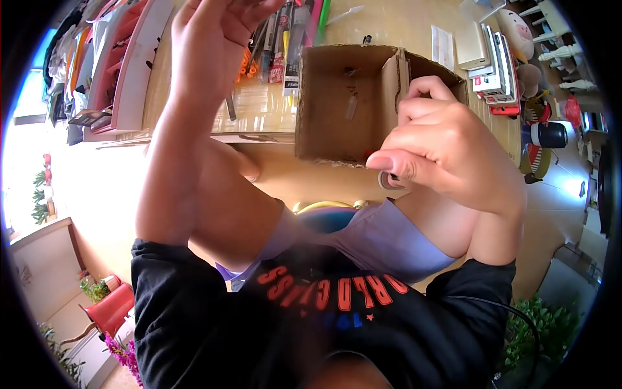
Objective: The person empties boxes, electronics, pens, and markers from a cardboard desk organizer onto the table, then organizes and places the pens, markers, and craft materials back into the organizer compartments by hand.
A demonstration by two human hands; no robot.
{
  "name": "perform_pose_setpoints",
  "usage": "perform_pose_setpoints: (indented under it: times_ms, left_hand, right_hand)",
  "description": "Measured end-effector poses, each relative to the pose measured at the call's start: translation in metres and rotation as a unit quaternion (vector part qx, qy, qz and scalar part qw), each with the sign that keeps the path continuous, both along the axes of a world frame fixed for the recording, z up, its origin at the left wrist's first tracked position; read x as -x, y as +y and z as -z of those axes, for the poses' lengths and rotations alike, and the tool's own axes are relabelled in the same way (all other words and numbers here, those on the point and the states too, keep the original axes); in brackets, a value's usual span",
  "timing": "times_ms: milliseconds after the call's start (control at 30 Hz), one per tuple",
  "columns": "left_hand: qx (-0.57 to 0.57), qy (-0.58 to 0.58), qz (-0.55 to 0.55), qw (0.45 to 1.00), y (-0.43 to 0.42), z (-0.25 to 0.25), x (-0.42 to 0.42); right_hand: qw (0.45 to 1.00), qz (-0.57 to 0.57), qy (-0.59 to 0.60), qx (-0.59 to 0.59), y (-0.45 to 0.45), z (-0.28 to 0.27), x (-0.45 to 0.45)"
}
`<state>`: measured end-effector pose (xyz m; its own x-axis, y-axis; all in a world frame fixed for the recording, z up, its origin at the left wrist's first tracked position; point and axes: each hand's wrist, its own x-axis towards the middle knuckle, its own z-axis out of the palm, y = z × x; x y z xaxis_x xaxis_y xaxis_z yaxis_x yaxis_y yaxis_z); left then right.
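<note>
My left hand [223, 29] is raised at the top, its fingertips partly cut off by the frame edge. Its visible fingers look loosely bent and apart, beside a bundle of pens [269, 45], and I see nothing in them. My right hand [440, 139] is closed, thumb against curled fingers, over the right side of a cardboard box [330, 117]. A small round pale thing with a dark spot [391, 181] shows just below the thumb; whether the hand grips it I cannot tell. The open box has a divider, and a few small bits lie in its left compartment.
The box stands at the front edge of a wooden desk [265, 107]. Orange-handled scissors [245, 65] lie near the pens. A pink-and-white shelf unit [126, 65] stands left. Stacked small boxes [495, 71] and a pig plush [516, 32] are right. My knees are below the desk edge.
</note>
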<state>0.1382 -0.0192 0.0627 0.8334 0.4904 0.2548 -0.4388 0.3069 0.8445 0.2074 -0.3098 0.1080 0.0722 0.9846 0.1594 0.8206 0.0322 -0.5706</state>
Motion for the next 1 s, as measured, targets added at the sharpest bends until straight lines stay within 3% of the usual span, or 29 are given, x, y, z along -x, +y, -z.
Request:
perform_pose_setpoints:
  times_ms: [133,233,267,333,433,500,533,633,833,1000]
  left_hand:
    - [0.074,0.025,0.070,0.995,-0.022,0.002,0.005]
    - [0.126,0.063,0.169,0.975,-0.053,-0.030,0.021]
    - [0.075,0.089,0.152,0.981,-0.066,-0.034,0.023]
    - [-0.072,0.019,0.213,0.974,-0.051,-0.011,0.019]
    - [-0.318,0.154,0.240,0.904,-0.049,-0.014,0.027]
    - [-0.368,0.184,0.254,0.875,-0.058,-0.012,0.030]
    - [-0.481,0.102,0.241,0.837,-0.055,-0.005,0.029]
    - [-0.500,0.114,0.288,0.809,-0.058,-0.001,0.033]
    - [-0.567,-0.023,0.240,0.787,-0.067,0.013,0.031]
    - [-0.622,-0.051,0.212,0.752,-0.070,0.019,0.032]
  right_hand:
    - [0.997,0.013,0.071,0.007,0.003,0.005,-0.005]
    - [0.994,0.025,0.101,0.020,0.004,0.007,-0.005]
    - [0.994,0.028,0.103,0.037,0.004,0.005,-0.006]
    - [0.993,0.023,0.102,0.063,0.003,0.003,-0.010]
    - [0.991,0.009,0.112,0.077,0.004,0.002,-0.015]
    - [0.986,0.009,0.147,0.073,0.005,0.000,-0.017]
    - [0.987,0.005,0.149,0.051,0.005,0.003,-0.019]
    - [0.988,-0.001,0.155,0.020,0.004,0.009,-0.025]
    - [0.985,-0.018,0.163,0.049,0.002,0.000,-0.032]
    - [0.959,0.057,0.265,0.077,0.004,-0.002,-0.028]
